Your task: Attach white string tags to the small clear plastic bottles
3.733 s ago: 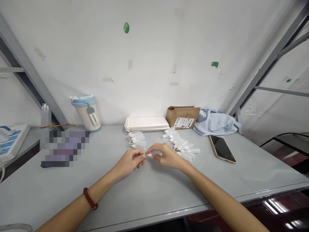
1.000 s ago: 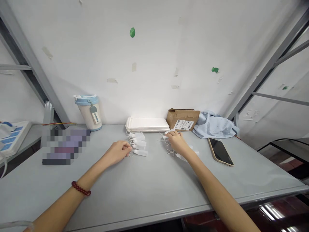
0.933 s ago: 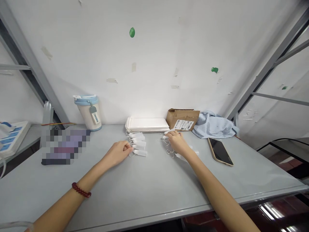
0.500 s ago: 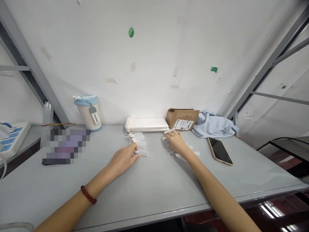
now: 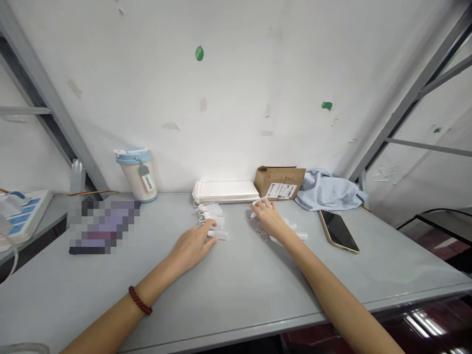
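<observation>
Head view: the left hand (image 5: 192, 244) has thumb and index finger parted around the nearest small, translucent white plastic bottle (image 5: 221, 236) of the left row on the grey tabletop (image 5: 236, 285). The right hand (image 5: 270, 219) bends its fingers over the right-hand pile of similar bottles (image 5: 302, 236); whether they grip cannot be determined. Light fingertip pressure on one bottle body, leaving its neighbours undisturbed, is advisable.
</observation>
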The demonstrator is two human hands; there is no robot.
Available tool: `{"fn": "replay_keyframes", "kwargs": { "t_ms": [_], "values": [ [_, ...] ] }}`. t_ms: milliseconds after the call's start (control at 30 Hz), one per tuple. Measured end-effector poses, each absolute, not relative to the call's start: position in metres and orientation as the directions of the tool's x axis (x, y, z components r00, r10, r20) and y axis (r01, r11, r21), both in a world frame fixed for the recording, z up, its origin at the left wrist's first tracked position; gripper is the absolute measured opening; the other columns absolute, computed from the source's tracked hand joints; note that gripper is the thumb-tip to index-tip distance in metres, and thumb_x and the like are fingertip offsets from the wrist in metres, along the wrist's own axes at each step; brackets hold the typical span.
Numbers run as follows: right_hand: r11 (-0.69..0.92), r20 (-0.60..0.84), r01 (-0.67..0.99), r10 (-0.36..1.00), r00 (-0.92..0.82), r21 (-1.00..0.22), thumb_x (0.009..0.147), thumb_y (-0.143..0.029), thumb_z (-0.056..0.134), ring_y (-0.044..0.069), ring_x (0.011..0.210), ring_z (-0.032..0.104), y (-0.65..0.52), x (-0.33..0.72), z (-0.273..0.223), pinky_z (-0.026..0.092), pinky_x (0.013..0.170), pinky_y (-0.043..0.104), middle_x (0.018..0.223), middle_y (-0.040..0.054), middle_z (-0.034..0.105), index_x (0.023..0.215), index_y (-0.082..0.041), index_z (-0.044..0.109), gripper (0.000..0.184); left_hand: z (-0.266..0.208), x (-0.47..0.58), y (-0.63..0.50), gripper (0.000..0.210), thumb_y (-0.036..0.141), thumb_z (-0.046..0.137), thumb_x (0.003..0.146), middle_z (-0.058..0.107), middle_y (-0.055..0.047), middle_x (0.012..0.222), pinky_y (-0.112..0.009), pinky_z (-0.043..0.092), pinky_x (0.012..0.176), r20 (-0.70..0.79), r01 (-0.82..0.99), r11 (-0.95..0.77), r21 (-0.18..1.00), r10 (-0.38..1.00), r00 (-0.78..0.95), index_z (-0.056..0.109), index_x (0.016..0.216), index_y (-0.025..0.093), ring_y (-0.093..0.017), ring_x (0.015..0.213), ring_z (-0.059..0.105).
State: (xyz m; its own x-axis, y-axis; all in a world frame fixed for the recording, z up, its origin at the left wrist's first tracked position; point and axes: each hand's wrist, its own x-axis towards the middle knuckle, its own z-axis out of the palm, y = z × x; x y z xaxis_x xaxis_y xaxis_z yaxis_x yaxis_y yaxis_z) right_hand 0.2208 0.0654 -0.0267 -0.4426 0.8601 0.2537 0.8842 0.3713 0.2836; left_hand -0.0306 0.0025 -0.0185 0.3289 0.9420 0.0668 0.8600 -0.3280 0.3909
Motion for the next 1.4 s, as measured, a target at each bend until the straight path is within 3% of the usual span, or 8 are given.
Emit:
{"fn": "replay_keyframes", "kwargs": {
  "t_ms": [200,400,500,667,767,1000,1233,1400],
  "values": [
    [0.349,0.3,0.885,0.847,-0.438,0.308,0.072,0.004,0.044,0.027,0.1,0.042,0.066,0.221,-0.028,0.033,0.078,0.037,0.105,0.0153,0.054,0.1,-0.012,0.059,0.036,-0.018,-0.03,0.004,0.024,0.035,0.039,0.085,0.055,-0.001,0.065,-0.026,0.032,0.057,0.043,0.883,-0.312,0.35,0.947,0.318,0.051,0.103,0.023,-0.021,0.065,0.054],
    [0.399,0.413,0.876,0.774,-0.48,0.27,0.067,0.01,0.039,0.024,0.091,0.044,0.062,0.219,-0.023,0.034,0.079,0.036,0.099,0.0148,0.052,0.097,-0.011,0.056,0.04,-0.016,-0.029,0.002,0.029,0.042,0.04,0.084,0.054,-0.001,0.065,-0.026,0.032,0.056,0.059,0.879,-0.301,0.37,0.952,0.301,0.052,0.101,0.022,-0.021,0.064,0.054],
    [0.48,0.462,0.867,0.743,-0.484,0.137,0.07,0.009,0.037,0.022,0.086,0.046,0.057,0.214,-0.019,0.037,0.076,0.034,0.1,0.0144,0.05,0.101,-0.01,0.053,0.041,-0.015,-0.028,0.0,0.033,0.044,0.037,0.086,0.05,0.002,0.06,-0.027,0.032,0.056,0.114,0.852,-0.332,0.405,0.943,0.313,0.051,0.104,0.021,-0.02,0.06,0.053],
    [0.657,0.492,0.681,0.731,-0.472,-0.322,0.087,-0.008,0.037,0.018,0.089,0.052,0.04,0.199,-0.007,0.044,0.076,0.031,0.105,0.0112,0.049,0.112,-0.016,0.049,0.029,-0.016,-0.026,0.0,0.039,0.043,0.034,0.087,0.052,0.003,0.064,-0.027,0.036,0.057,0.21,0.766,-0.373,0.524,0.928,0.309,0.044,0.117,0.019,-0.017,0.058,0.052],
    [0.663,0.465,0.575,0.747,-0.475,-0.478,0.089,-0.012,0.039,0.017,0.088,0.054,0.03,0.191,-0.002,0.045,0.076,0.031,0.1,0.0089,0.054,0.107,-0.018,0.053,0.024,-0.017,-0.026,0.001,0.044,0.043,0.035,0.088,0.055,0.002,0.07,-0.027,0.039,0.059,0.229,0.709,-0.367,0.603,0.93,0.287,0.039,0.124,0.019,-0.015,0.056,0.052],
    [0.6,0.371,0.511,0.793,-0.484,-0.616,0.091,-0.019,0.038,0.015,0.075,0.054,0.02,0.184,0.002,0.044,0.07,0.03,0.082,0.0039,0.056,0.1,-0.018,0.057,0.021,-0.016,-0.025,0.0,0.037,0.039,0.035,0.089,0.058,0.001,0.071,-0.027,0.04,0.059,0.243,0.694,-0.367,0.619,0.93,0.274,0.046,0.117,0.018,-0.015,0.058,0.052],
    [0.552,0.333,0.496,0.821,-0.463,-0.671,0.09,-0.022,0.039,0.014,0.069,0.053,0.016,0.179,0.007,0.043,0.066,0.028,0.075,0.0018,0.055,0.099,-0.017,0.057,0.02,-0.015,-0.027,0.003,0.029,0.028,0.037,0.088,0.062,-0.003,0.072,-0.026,0.039,0.064,0.365,0.646,-0.508,0.569,0.86,0.355,0.063,0.08,0.017,-0.016,0.066,0.053],
    [0.518,0.311,0.468,0.837,-0.451,-0.716,0.09,-0.023,0.039,0.012,0.063,0.05,0.015,0.178,0.008,0.042,0.061,0.026,0.072,0.0008,0.054,0.095,-0.017,0.059,0.021,-0.008,-0.029,0.003,0.033,0.034,0.038,0.086,0.062,-0.002,0.071,-0.025,0.039,0.058,0.294,0.563,-0.414,0.715,0.909,0.295,0.06,0.067,0.018,-0.014,0.06,0.051]
  ]
}}
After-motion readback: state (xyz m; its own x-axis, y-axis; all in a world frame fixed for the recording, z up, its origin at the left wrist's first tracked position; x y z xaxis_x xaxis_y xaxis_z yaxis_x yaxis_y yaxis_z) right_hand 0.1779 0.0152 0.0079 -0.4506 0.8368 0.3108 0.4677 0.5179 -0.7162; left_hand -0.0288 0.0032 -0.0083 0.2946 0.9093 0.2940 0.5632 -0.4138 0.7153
